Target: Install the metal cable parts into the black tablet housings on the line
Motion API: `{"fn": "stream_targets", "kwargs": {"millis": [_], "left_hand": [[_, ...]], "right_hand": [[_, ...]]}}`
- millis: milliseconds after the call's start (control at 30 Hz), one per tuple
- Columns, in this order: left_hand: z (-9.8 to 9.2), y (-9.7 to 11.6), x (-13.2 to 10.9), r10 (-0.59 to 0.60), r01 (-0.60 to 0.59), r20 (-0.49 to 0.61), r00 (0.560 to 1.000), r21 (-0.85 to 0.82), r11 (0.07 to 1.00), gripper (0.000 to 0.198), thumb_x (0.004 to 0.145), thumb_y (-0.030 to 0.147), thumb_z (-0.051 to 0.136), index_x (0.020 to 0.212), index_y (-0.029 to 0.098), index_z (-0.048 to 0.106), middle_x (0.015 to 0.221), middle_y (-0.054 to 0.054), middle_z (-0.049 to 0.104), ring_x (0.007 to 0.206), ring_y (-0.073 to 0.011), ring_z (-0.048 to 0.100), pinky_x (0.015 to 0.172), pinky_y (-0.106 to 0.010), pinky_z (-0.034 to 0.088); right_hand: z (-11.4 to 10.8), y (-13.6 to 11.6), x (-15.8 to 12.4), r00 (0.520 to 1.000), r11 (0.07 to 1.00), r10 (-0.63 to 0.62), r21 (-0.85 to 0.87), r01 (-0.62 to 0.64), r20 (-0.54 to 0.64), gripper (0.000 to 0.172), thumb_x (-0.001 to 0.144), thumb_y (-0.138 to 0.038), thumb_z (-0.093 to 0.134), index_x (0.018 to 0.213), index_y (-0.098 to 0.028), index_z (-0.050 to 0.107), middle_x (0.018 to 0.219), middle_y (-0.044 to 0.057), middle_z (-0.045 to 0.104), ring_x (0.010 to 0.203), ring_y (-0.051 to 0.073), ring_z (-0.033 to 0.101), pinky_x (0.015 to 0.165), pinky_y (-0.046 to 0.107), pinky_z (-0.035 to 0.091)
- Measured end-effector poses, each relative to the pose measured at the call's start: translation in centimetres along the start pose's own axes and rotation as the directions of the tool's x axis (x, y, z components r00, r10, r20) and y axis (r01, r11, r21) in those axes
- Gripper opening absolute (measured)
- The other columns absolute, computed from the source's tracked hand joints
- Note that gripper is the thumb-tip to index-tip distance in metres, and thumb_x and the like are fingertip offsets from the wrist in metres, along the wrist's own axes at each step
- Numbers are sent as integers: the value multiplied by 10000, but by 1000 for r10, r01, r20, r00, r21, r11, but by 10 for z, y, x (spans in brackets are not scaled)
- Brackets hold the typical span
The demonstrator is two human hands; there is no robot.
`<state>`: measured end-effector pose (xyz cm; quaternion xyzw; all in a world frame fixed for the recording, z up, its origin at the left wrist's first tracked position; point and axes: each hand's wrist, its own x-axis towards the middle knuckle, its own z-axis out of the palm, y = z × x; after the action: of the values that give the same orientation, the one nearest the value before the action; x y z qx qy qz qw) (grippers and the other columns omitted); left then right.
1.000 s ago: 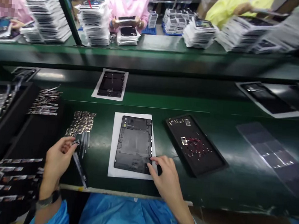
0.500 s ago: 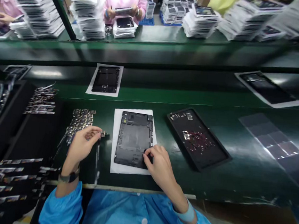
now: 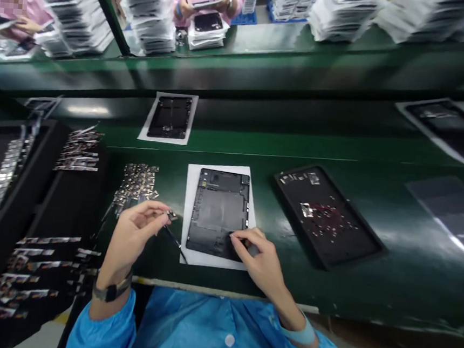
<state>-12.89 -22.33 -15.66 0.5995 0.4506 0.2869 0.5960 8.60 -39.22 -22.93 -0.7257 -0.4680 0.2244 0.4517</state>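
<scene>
My left hand (image 3: pixel 140 231) pinches a small circuit board (image 3: pixel 172 215) between thumb and index finger, just left of the tablet shell. A thin dark flex cable (image 3: pixel 177 245) trails from it, its lower end over the white sheet (image 3: pixel 190 192). On that sheet lies the black tablet back shell (image 3: pixel 220 211), its inside facing up. My right hand (image 3: pixel 260 259) is closed over the shell's lower right part, thumb and index fingertips together. Whatever lies between those fingertips is too small to make out. Beyond my left hand, several small boards (image 3: pixel 137 182) lie in rows.
At right stands a black tray (image 3: pixel 355 250) with small parts and screws. Black foam holders (image 3: pixel 46 201) with flex strips are at left. Farther back lie another tablet shell (image 3: pixel 170 115) on paper and one at right (image 3: pixel 451 125). Co-workers sit across behind stacks (image 3: pixel 150 15).
My left hand has brought the circuit board slightly nearer; its cable, which hung straight toward me, now slants right onto the sheet. My right hand stays at the shell's lower right. The view has shifted.
</scene>
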Motion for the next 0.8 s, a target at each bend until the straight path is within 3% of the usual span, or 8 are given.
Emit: {"fn": "stream_targets", "kwargs": {"millis": [67, 133, 267, 333, 400, 500, 633, 800], "left_hand": [[20, 6, -4, -9, 16, 113, 994, -67, 998, 201, 736, 283, 787, 867, 143, 726, 730, -41, 687, 623, -128, 619, 561, -219, 510], [33, 8, -3, 3, 20, 149, 989, -157, 987, 239, 724, 260, 799, 916, 140, 724, 761, -37, 680, 628, -120, 612, 552, -212, 520], [33, 7, 5, 72, -98, -94, 993, -318, 943, 378, 701, 212, 808, 1065, 169, 716, 863, -27, 670, 676, -116, 628, 545, -200, 532], [25, 5, 8, 72, -157, -231, 970, -373, 914, 337, 694, 188, 805, 1021, 184, 723, 838, -9, 666, 681, -113, 640, 572, -202, 546], [25, -1, 9, 25, -149, -285, 958, -422, 894, 274, 682, 185, 809, 940, 186, 717, 813, 0, 673, 708, -125, 661, 609, -215, 562], [45, -15, 5, -66, -29, -208, 976, -423, 906, 258, 648, 190, 825, 864, 165, 686, 804, -8, 688, 702, -124, 657, 598, -205, 545], [93, -36, -4, -147, 133, -13, 989, -348, 928, 281, 633, 213, 820, 842, 145, 645, 712, -8, 670, 603, -102, 605, 523, -185, 482], [123, -50, -11, -161, 189, 107, 981, -351, 917, 337, 649, 232, 817, 931, 155, 648, 746, -15, 678, 689, -130, 650, 615, -218, 533]], "right_hand": [[1, -2, 1, 1000, 1000, -5, 12, 5, 6, 230, 932, -356, 589, 800, -225, 724, 715, 47, 672, 720, 219, 569, 691, 349, 452], [0, -3, 1, 1000, 999, -6, 36, 6, 7, 222, 931, -342, 595, 791, -227, 722, 721, 49, 687, 743, 228, 581, 706, 363, 456], [-3, -5, 1, 1000, 994, -1, 107, -2, 21, 207, 930, -332, 609, 794, -226, 724, 730, 50, 707, 751, 231, 595, 718, 378, 467], [-4, -5, 1, 1000, 990, -3, 141, -1, 29, 201, 928, -324, 614, 793, -224, 724, 737, 48, 715, 747, 228, 600, 728, 381, 469], [-5, -4, 1, 1000, 987, -4, 158, 0, 28, 191, 926, -309, 614, 796, -225, 724, 745, 45, 720, 748, 227, 604, 737, 384, 468], [-3, -3, 0, 1000, 990, -12, 143, 10, 10, 182, 922, -282, 610, 787, -227, 718, 723, 36, 705, 736, 222, 595, 732, 380, 458], [-1, -2, -1, 999, 992, -34, 117, 35, -8, 180, 920, -274, 610, 778, -226, 709, 715, 29, 700, 726, 213, 591, 731, 373, 452], [-5, -3, 1, 1000, 987, -5, 158, 0, 31, 195, 922, -294, 611, 764, -227, 703, 731, 38, 713, 736, 217, 593, 744, 381, 458]]}}
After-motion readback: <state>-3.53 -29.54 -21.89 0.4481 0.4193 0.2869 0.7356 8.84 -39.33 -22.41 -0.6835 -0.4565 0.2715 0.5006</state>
